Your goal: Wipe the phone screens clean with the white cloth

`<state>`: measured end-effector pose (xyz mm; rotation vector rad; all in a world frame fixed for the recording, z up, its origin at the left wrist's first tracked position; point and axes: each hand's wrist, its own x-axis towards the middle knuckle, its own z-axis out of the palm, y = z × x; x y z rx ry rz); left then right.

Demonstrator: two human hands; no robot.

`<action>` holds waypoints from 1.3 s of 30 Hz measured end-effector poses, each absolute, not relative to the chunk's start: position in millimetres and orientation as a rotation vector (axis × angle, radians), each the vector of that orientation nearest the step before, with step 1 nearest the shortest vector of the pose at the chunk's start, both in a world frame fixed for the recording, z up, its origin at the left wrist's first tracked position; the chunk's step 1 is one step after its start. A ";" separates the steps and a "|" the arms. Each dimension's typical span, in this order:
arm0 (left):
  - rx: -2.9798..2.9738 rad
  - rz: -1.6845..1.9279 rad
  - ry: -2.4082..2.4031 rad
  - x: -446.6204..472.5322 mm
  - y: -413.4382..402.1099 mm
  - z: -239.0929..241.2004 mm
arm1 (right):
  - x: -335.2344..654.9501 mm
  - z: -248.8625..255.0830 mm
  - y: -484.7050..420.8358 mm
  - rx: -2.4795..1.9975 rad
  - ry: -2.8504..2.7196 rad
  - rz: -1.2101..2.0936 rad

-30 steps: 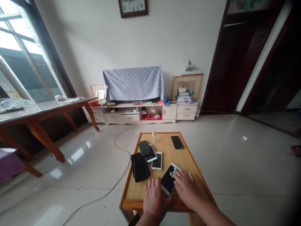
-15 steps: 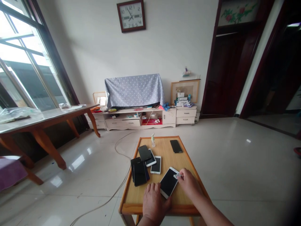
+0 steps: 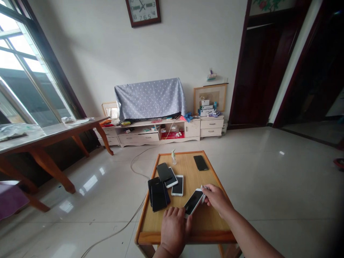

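A white smartphone [image 3: 194,201] with a black screen is tilted up on its side over the near part of a small wooden table [image 3: 189,161]. My left hand [image 3: 173,224] grips its lower left end, with the thumb at the near edge. At the upper right edge, my right hand [image 3: 215,197] has its fingers pinched on a small whitish wad [image 3: 203,195], which looks like tissue or cloth and is mostly hidden. The wad touches the phone's edge.
Several phones [image 3: 158,193] lie overlapping at the table's left side. Another black phone [image 3: 200,163] lies at the far right. A small spray bottle [image 3: 173,157] stands at the far edge. A cable [image 3: 118,233] runs along the floor at left.
The phone has gone from nearly flat to tilted on its side. My right hand has shifted from its screen to the upper right edge. The camera view has dipped slightly.
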<state>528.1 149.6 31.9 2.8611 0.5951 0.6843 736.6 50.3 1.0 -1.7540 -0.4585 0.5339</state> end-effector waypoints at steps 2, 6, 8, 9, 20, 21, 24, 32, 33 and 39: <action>2.885 0.689 0.519 531.4 154.1 34.4 | 737.7 4.8 54.0 -1.756 -0.458 0.496; 2.855 0.743 0.489 536.3 164.5 27.0 | 737.5 10.8 62.4 -1.788 -0.453 0.391; 2.819 0.774 0.530 536.7 169.4 17.7 | 736.8 12.8 66.2 -1.806 -0.449 0.349; 2.802 0.790 0.546 536.6 171.8 12.5 | 736.5 13.6 67.9 -1.815 -0.447 0.335; 2.537 0.680 0.656 540.9 185.0 -7.7 | 730.6 22.7 79.5 -1.862 -0.438 0.316; 2.475 0.665 0.672 541.0 185.4 -5.4 | 729.8 23.1 80.1 -1.861 -0.435 0.321; 2.309 0.637 0.687 540.4 186.1 1.3 | 728.9 22.5 81.8 -1.880 -0.431 0.323; 2.254 0.695 0.603 543.9 192.1 -5.3 | 726.8 29.6 81.4 -1.845 -0.384 0.338; 2.251 0.698 0.616 544.5 193.0 -6.0 | 726.0 32.9 79.8 -1.794 -0.358 0.346; 2.193 0.727 0.634 545.4 190.8 -1.4 | 725.5 48.0 69.4 -1.471 -0.306 0.257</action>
